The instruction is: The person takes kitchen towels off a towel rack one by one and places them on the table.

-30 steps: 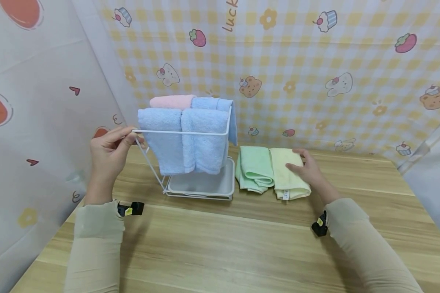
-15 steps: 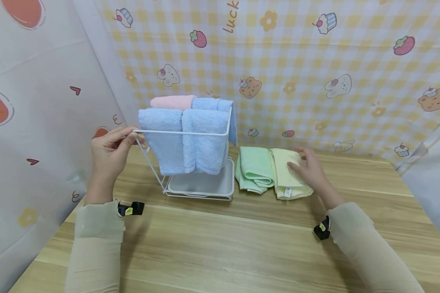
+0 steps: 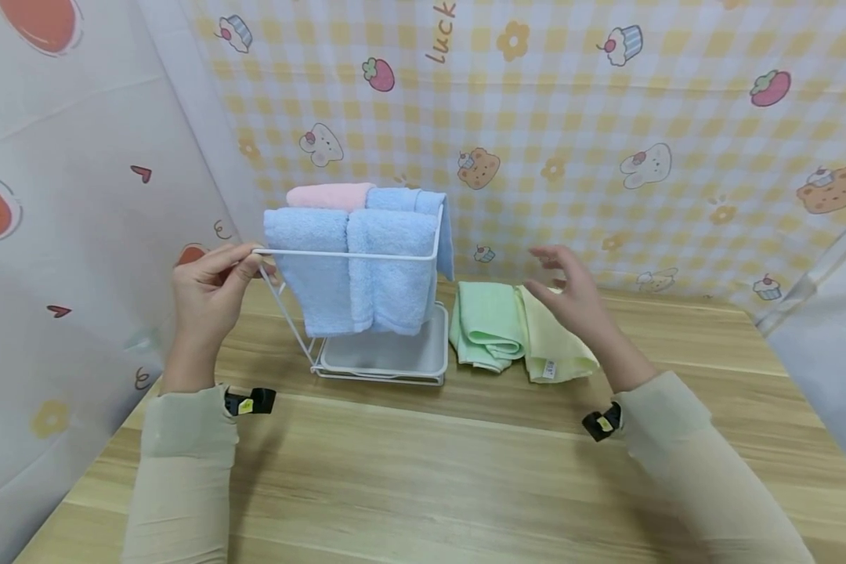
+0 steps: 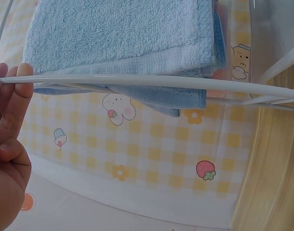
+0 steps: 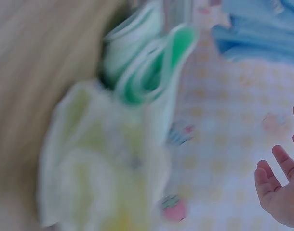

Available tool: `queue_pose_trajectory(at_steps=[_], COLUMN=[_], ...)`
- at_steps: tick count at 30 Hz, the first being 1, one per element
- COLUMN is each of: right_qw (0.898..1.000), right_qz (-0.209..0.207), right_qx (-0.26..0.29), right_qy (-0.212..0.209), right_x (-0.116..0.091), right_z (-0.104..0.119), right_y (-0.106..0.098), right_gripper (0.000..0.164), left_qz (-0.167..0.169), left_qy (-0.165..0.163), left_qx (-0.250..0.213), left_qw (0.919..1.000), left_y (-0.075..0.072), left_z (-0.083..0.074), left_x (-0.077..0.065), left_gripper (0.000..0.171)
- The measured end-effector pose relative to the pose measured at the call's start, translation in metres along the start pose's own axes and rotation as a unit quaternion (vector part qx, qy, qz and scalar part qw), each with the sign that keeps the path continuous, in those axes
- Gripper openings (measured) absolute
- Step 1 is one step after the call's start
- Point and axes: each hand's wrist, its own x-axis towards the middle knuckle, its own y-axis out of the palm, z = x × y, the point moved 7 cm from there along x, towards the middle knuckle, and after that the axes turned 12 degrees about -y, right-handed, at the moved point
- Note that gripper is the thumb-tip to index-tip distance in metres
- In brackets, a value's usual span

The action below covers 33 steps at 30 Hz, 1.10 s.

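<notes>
With thumb and fingers my left hand (image 3: 207, 294) pinches the upper front corner of a white wire rack (image 3: 345, 255). In the left wrist view its fingers curl at the white bar (image 4: 137, 81). Blue towels (image 3: 395, 270) and a pink towel (image 3: 331, 196) hang folded over the rack. My right hand (image 3: 574, 298) hovers over a folded yellow towel (image 3: 557, 345), fingers spread and holding nothing. A folded green towel (image 3: 492, 321) lies between the yellow one and the rack. The right wrist view is blurred, but the right hand's fingers (image 5: 282, 161) show apart from the cloths.
A grey tray (image 3: 388, 354) sits in the rack's base. The rack stands on a wooden table (image 3: 423, 470) near a patterned cloth backdrop (image 3: 564, 117), with another printed cloth (image 3: 77, 235) on the left side.
My right hand has come off the yellow towel and moved up and left. The yellow towel has shifted slightly. My left hand keeps its grip on the rack.
</notes>
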Motion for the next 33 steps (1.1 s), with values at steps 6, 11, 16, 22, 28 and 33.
queue_pose_trajectory(at_steps=[6, 11, 16, 22, 28, 33], right_qw=[0.998, 0.993, 0.988, 0.987, 0.984, 0.986], right_qz=[-0.008, -0.001, 0.002, 0.035, 0.079, 0.114], right_qx=[0.037, 0.064, 0.054, 0.021, 0.013, 0.020], right_qy=[-0.051, -0.095, -0.146, -0.157, -0.156, -0.122], right_x=[0.023, 0.038, 0.055, 0.076, 0.094, 0.101], right_z=[0.051, 0.094, 0.128, 0.149, 0.155, 0.151], right_y=[0.011, 0.022, 0.031, 0.044, 0.059, 0.066], right_gripper=[0.047, 0.046, 0.046, 0.043, 0.043, 0.046], left_qz=[-0.001, -0.015, -0.024, -0.039, -0.040, -0.039], left_qy=[-0.003, 0.002, 0.018, 0.015, 0.020, 0.027], left_qx=[-0.004, 0.039, 0.074, 0.112, 0.123, 0.153], left_qw=[1.0000, 0.9991, 0.9968, 0.9928, 0.9913, 0.9871], left_y=[-0.001, -0.002, -0.001, -0.001, -0.001, 0.002], left_z=[0.001, 0.000, -0.004, -0.006, -0.008, -0.010], left_x=[0.000, 0.000, 0.000, -0.004, -0.004, -0.004], left_gripper=[0.017, 0.017, 0.014, 0.019, 0.018, 0.013])
